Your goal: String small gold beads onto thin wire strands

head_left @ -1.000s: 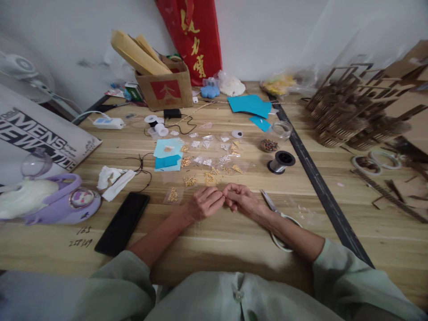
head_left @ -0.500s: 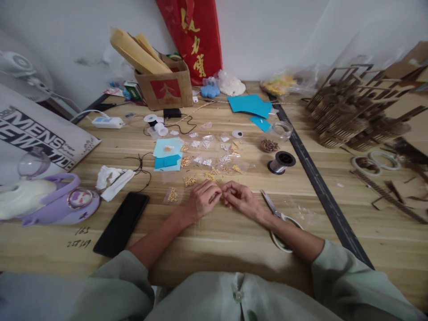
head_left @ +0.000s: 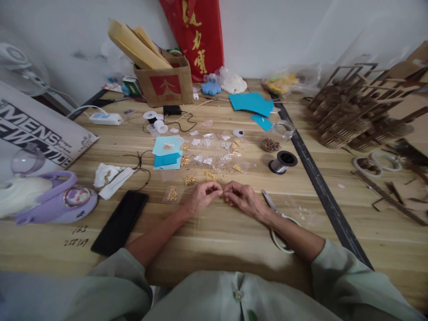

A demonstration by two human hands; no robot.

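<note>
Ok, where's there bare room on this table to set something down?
Bare table shows between the left forearm and right forearm, left of the scissors, and right of the black strip, below the slatted brown strip. It's crowded just beyond the left hand and right hand, with gold pieces and small bags.

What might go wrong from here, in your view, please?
Small gold pieces lie just beyond the left hand, so a knock might scatter them. The right forearm crosses over the scissors and could catch a handle. The left sleeve might nudge the nearby phone.
</note>
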